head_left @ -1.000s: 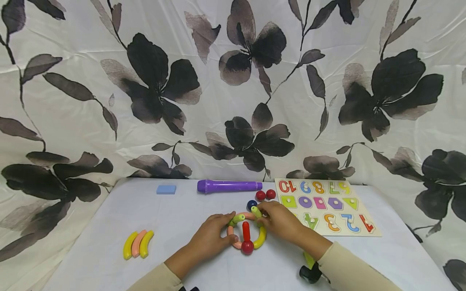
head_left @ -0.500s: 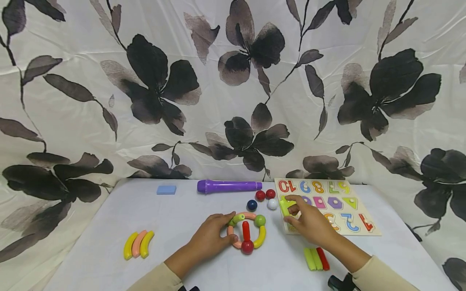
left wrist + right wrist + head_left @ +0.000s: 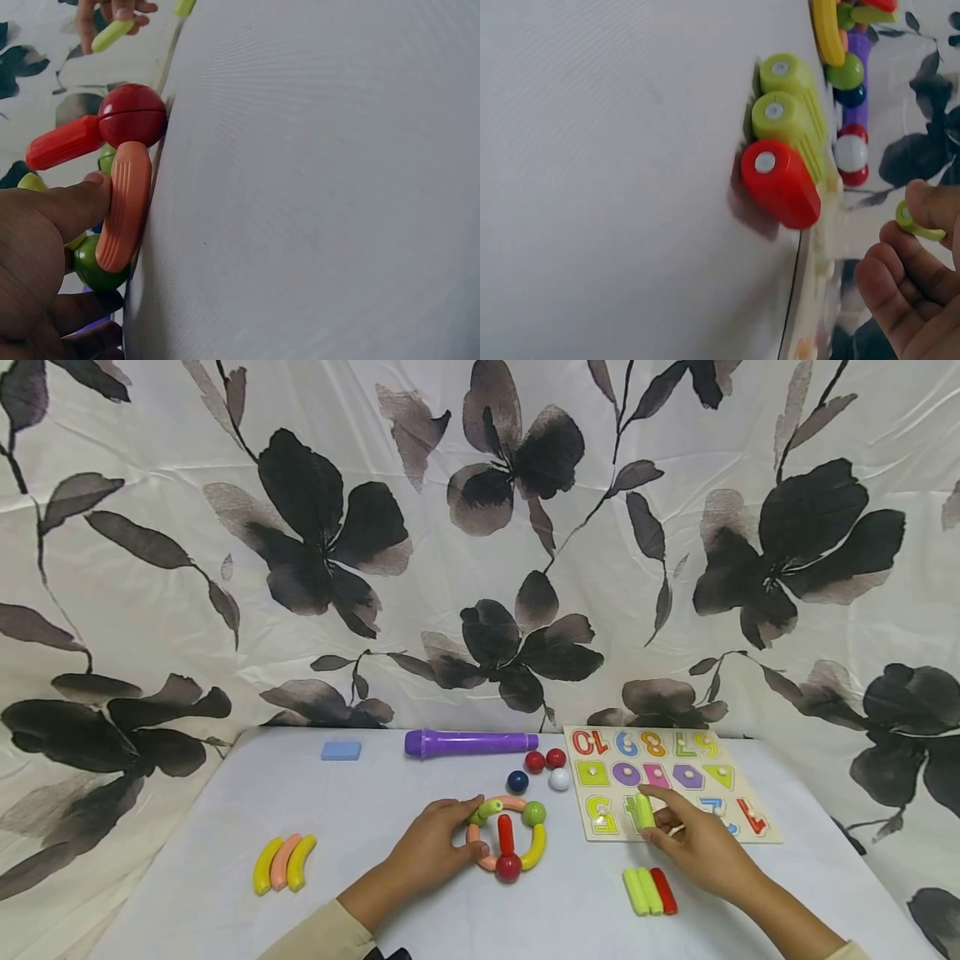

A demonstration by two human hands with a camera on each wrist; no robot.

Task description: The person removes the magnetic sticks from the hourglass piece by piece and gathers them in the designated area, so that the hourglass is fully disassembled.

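In the head view, the right hand [image 3: 697, 837] pinches a lime-green plastic rod [image 3: 645, 812] at its ten o'clock, against the pale flat number board [image 3: 592, 727]; the left hand [image 3: 433, 843] grips a multicoloured plastic stick-and-ball ring [image 3: 536, 848] at three o'clock (shiny red ball [image 3: 508, 869] at the ring's six)

Bare left hand [image 3: 431, 845], bare right hand [image 3: 701, 843], plain beige left sleeve [image 3: 318, 935], beige right cuff [image 3: 849, 952], black left-wrist fitting [image 3: 399, 954]

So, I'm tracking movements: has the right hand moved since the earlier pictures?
Yes, the right hand moved rightward and slightly downward in the head view, against the number board.
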